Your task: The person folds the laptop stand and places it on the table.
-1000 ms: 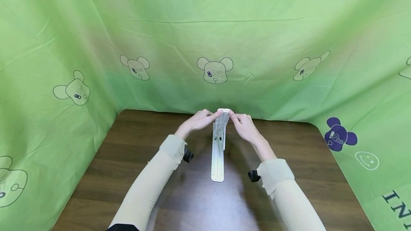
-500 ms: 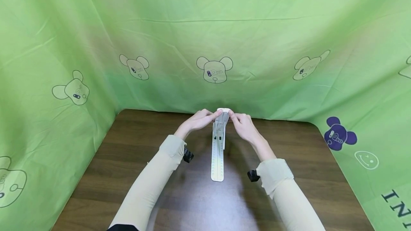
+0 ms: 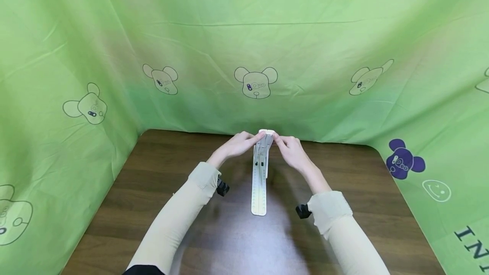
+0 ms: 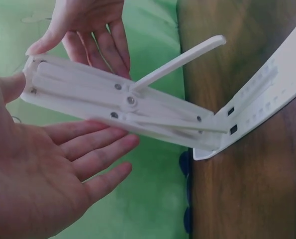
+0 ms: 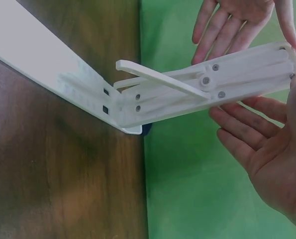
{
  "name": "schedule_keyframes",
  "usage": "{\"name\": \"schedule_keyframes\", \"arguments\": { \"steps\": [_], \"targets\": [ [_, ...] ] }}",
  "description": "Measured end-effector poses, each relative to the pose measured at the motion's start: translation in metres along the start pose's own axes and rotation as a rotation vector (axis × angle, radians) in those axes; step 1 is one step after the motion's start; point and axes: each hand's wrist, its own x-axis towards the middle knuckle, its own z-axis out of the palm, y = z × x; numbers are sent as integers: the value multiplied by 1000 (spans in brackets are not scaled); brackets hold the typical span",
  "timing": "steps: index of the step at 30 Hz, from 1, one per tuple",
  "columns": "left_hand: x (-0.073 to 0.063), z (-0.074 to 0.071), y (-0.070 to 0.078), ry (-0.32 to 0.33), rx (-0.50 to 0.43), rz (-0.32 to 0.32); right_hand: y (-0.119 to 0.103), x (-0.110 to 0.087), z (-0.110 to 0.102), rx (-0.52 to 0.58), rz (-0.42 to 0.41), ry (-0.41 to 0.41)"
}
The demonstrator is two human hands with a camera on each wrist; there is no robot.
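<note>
A white folding stand (image 3: 259, 194) lies with its long slotted base on the table and its hinged upper part raised toward the back. Its inner side shows rivets and a thin strut (image 4: 182, 60) swung outward in the left wrist view. At the raised part's far end, my left hand (image 3: 238, 142) holds the left corner, thumb on the end and fingers along the edge. My right hand (image 3: 291, 151) holds the opposite corner likewise, its fingers (image 5: 245, 130) reaching behind the edge in the right wrist view. Some fingertips are hidden behind the panel.
The dark wooden table (image 3: 160, 173) ends at the back against a green cloth (image 3: 191, 54) printed with bear heads, which also hangs at both sides. Black wrist cameras (image 3: 223, 186) sit under the cuffs.
The stand and both hands stay almost where they were. Both forearms shift very slightly.
</note>
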Motion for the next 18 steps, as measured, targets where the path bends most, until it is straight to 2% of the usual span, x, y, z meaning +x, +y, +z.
{"name": "schedule_keyframes", "arguments": {
  "steps": [4, 12, 15, 18],
  "targets": [
    [0, 6, 0, 38, -33, -8, 4, -2, 3, 18, -18, 3],
    [-2, 16, -5, 113, -42, 70, 15, -11, 9, 41, -19, 60],
    [-4, 17, -8, 191, -45, 74, 18, -13, 10, 16, 1, 89],
    [-5, 20, -15, 313, -57, 40, 22, -17, 11, -3, 20, 88]
  ]
}}
